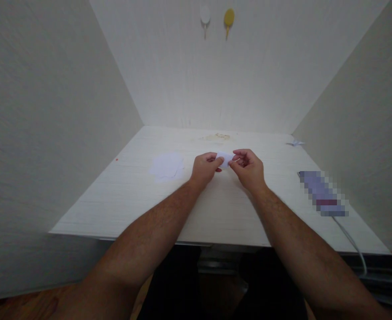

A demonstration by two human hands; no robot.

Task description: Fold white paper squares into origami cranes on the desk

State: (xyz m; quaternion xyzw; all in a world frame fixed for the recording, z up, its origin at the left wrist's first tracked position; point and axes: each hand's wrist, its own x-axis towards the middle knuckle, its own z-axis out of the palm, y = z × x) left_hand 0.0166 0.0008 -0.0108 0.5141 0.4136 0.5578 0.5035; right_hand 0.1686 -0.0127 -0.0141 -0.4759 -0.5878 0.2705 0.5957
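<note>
Both hands meet over the middle of a white table (122, 204). My left hand (205, 168) and my right hand (247, 169) each pinch one side of a small white piece of paper (225, 158), held just above the tabletop. The fingers of both hands are curled closed on it. To the left of my left hand, a small stack of white paper sheets (166, 166) lies flat on the table.
A blurred-out flat object (322, 194) with a white cable (352, 242) lies at the right edge. A small folded paper piece (294, 143) sits at the far right corner. A yellowish stain (217, 137) marks the table's back. Two hooks, white (205, 17) and yellow (229, 18), hang on the back wall.
</note>
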